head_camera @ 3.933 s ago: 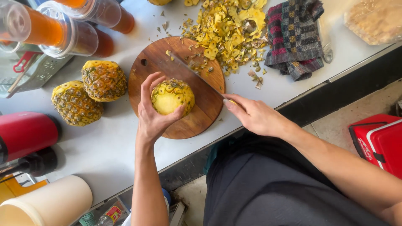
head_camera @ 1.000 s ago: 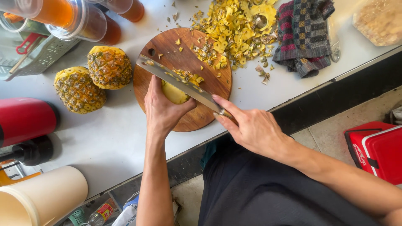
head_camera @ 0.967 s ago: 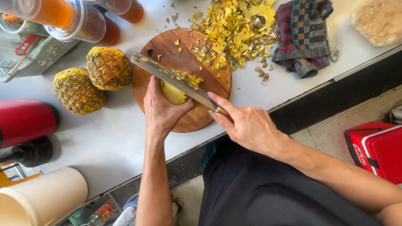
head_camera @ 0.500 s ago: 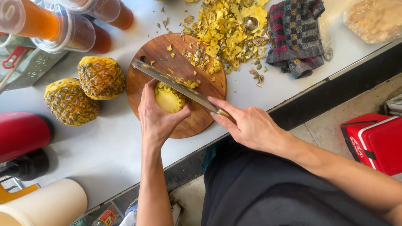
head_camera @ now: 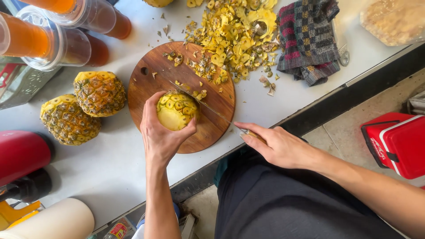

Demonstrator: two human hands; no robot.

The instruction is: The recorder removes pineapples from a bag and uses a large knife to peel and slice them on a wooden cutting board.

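Pineapple (head_camera: 175,110), half peeled, stands on the round wooden board (head_camera: 150,84); my left hand (head_camera: 161,132) wraps its near side, and my right hand (head_camera: 279,144), right of the board, grips the knife (head_camera: 208,108). I judge shallow cuts safest, blade clear of my thumb. Left of the board: two unpeeled pineapples (head_camera: 84,106).

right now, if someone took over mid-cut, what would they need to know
Left hand grips the pineapple upright on the board.
Right hand holds the knife, blade against the fruit's side.
Done: most skin is off, and peel scraps lie heaped behind the board.
Left: dark eyes on the fruit's top, plus two unpeeled pineapples beside the board.
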